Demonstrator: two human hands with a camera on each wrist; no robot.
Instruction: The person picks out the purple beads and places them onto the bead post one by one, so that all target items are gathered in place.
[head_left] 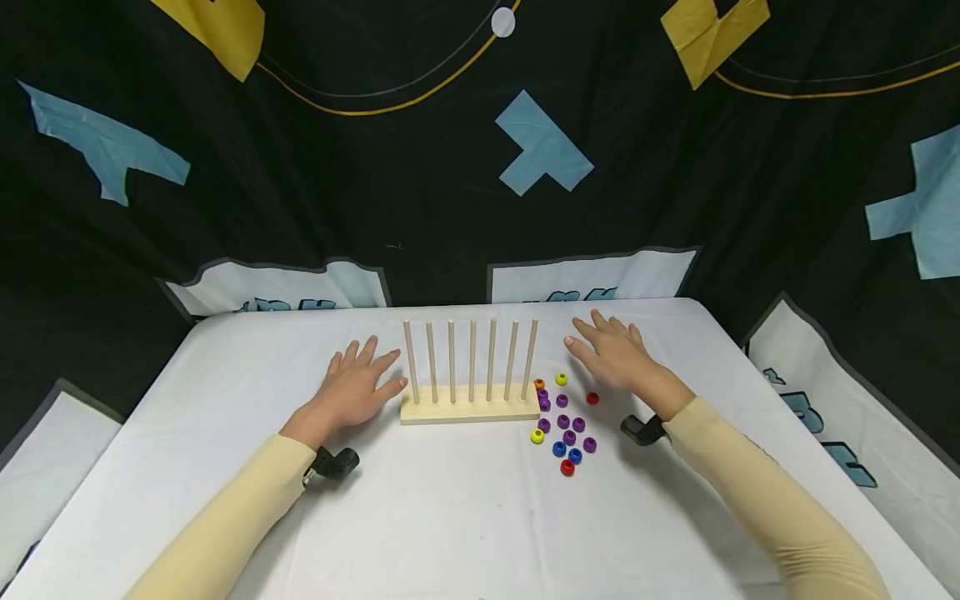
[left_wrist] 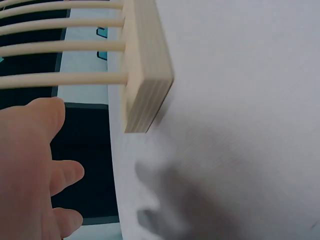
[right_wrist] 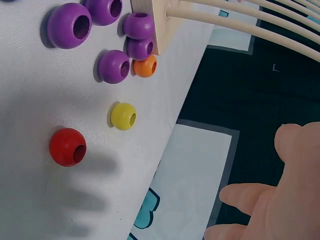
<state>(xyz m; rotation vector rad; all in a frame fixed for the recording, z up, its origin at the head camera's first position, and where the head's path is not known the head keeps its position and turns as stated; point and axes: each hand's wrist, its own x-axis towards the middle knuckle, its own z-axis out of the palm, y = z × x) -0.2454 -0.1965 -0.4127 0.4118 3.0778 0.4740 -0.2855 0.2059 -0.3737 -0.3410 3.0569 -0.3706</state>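
A wooden peg rack (head_left: 471, 410) with several upright dowels stands on the white table. My left hand (head_left: 351, 392) hovers at the rack's left end, fingers spread, thumb near the outermost dowel (left_wrist: 60, 79). On the other side my right hand (head_left: 615, 354) is held above the table with spread fingers and holds nothing. Loose beads lie between it and the rack: several purple beads (right_wrist: 114, 66), a yellow bead (right_wrist: 123, 116), a red bead (right_wrist: 68, 147) and an orange bead (right_wrist: 145, 66) by the rack's end. Nearer the front are two blue beads (head_left: 575, 456) and another red bead (head_left: 567, 467).
The white cloth-covered table (head_left: 420, 517) ends at a far edge in front of a dark curtain (head_left: 420, 200) with blue and yellow patches. A black wrist camera (head_left: 336, 463) is strapped on the left wrist, another camera (head_left: 642, 430) on the right.
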